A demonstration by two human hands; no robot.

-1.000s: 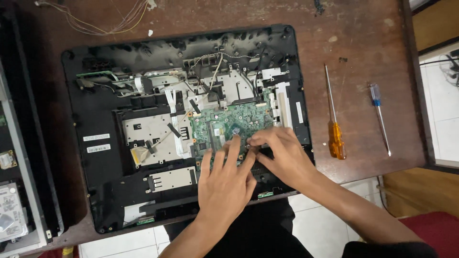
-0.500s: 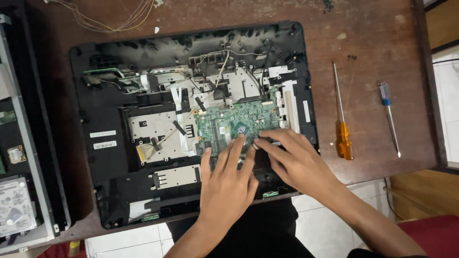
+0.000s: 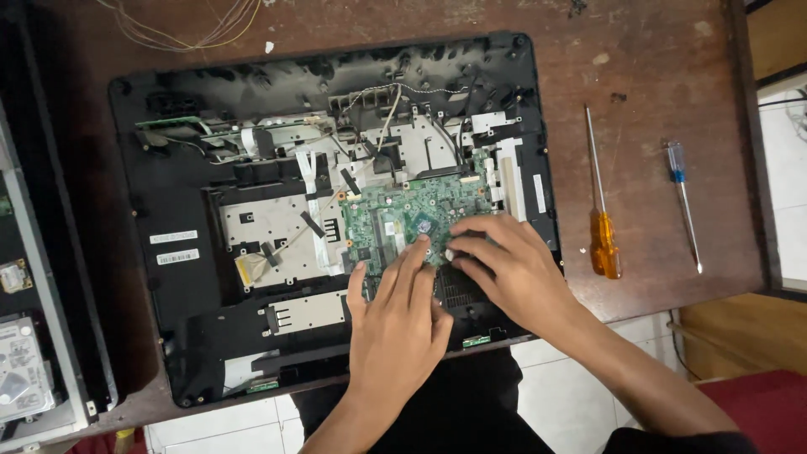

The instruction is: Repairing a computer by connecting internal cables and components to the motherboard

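The left hand (image 3: pixel 399 324) lies flat, fingers spread, on the green circuit board (image 3: pixel 403 220), gripping nothing. At its 2 o'clock the right hand (image 3: pixel 513 269) presses curled fingertips on the same board, inside the opened black laptop case (image 3: pixel 168 193). At 3 o'clock lie 2 screwdrivers, orange-handled (image 3: pixel 603 244) and blue-handled (image 3: pixel 677 164), on the wooden table (image 3: pixel 656 67).

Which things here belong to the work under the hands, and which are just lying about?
In use:
- left hand and right hand, both open, fingers on the green circuit board
- opened black laptop base holding that board

Lying about:
- orange-handled screwdriver
- blue-handled screwdriver
- loose wires
- wooden table
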